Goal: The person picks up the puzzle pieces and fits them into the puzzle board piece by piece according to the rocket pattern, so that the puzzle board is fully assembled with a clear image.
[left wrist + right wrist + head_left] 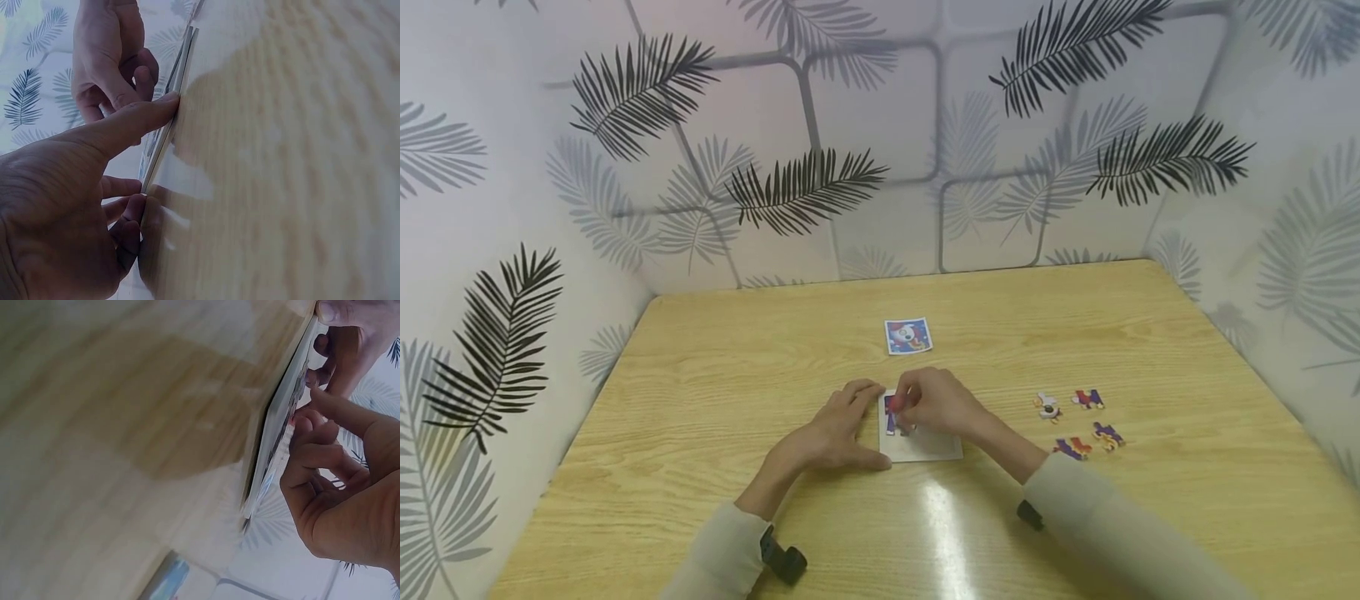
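A small white puzzle tray (934, 451) lies on the table, with blue-purple puzzle pieces (891, 422) in its left part. My left hand (833, 432) spans the tray's left side, thumb at the near corner and fingertips at the far corner. In the left wrist view that thumb (134, 124) sits right along the tray's edge. Over the tray, my right hand (938, 405) pinches a reddish puzzle piece (897, 402), mostly hidden by the fingers. The right wrist view has its bent fingers (306, 464) close over the tray's face.
Beyond the tray lies a square picture card (908, 336) with a white dog on blue. Several loose pieces lie to the right, among them a white one (1047, 406), a red-purple one (1087, 399) and a yellow-purple one (1107, 436). A leaf-patterned wall (880, 233) borders the wooden table (737, 350).
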Demonstrator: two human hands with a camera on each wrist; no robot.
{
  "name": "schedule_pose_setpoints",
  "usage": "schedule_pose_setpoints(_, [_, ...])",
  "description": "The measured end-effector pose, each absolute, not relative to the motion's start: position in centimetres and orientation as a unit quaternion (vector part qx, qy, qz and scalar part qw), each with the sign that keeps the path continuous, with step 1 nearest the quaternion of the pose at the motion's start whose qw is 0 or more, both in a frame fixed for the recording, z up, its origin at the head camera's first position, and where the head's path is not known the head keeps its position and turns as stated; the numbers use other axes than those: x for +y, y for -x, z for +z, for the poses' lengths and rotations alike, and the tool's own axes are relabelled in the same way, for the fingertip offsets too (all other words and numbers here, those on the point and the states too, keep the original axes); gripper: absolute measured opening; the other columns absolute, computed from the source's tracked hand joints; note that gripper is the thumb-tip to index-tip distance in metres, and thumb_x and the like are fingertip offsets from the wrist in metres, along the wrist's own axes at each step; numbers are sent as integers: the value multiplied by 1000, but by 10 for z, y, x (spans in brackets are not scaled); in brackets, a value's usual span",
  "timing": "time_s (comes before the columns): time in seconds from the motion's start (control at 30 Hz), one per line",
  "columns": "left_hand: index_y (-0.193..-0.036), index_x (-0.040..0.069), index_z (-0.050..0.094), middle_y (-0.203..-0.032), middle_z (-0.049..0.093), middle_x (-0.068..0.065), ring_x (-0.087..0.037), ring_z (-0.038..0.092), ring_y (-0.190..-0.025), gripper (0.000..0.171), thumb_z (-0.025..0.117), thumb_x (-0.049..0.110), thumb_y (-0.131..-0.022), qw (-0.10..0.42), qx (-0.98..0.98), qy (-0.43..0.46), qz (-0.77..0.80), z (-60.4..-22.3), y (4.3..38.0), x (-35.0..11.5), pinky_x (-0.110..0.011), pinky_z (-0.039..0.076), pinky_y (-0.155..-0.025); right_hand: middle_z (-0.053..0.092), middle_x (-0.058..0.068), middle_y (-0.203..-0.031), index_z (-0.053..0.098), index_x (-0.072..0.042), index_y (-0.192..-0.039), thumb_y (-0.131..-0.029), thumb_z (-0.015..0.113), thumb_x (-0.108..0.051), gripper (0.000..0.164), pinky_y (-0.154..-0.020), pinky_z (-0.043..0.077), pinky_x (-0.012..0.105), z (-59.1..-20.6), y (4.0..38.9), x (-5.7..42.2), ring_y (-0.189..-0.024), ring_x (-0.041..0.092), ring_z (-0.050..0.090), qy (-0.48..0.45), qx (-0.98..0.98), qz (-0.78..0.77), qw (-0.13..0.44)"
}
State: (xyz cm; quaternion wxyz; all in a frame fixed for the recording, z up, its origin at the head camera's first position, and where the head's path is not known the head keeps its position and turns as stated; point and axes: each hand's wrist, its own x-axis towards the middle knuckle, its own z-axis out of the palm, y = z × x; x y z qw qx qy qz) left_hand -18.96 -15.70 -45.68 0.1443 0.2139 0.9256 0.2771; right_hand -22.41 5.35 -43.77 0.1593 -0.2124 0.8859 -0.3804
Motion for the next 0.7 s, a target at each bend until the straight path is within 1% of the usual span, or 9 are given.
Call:
schedule_pose_setpoints(0.17, [-157,15,28,-161,23,-6,-32,30,-145,105,85,48,-75,145,926,-212,278,-458,190,-157,-52,32,-117,67,0,-84,69,-15,-91,-71,89,-14,29,-66,47,28,-437,223,56,-75,15,59,218,897,-347,166])
schedule_pose_setpoints(0.27, [-157,14,28,-161,24,-5,-31,29,-145,105,85,47,-75,143,925,-215,279,-457,190,-157,-51,32,-118,67,-1,-88,69,-16,-92,-69,90,-13,32,-71,47,30,-437,223,56,-79,15,59,234,898,-334,164])
schedule_pose_setpoints(0.5, [-157,14,27,-161,23,-6,-32,29,-145,105,85,47,-76,145,925,-216,278,-456,190,-157,-51,31,-118,68,-2,-89,70,-15,-90,-73,85,-5,25,-77,48,33,-438,222,53,-83,15,58,264,898,-320,147])
schedule_pose_setpoints(0.7, [-157,14,27,-161,23,-6,-33,29,-145,105,85,47,-75,146,925,-214,277,-456,189,-157,-52,31,-118,69,-3,-88,71,-15,-88,-75,84,-6,21,-77,50,31,-439,224,52,-82,14,60,254,908,-307,131])
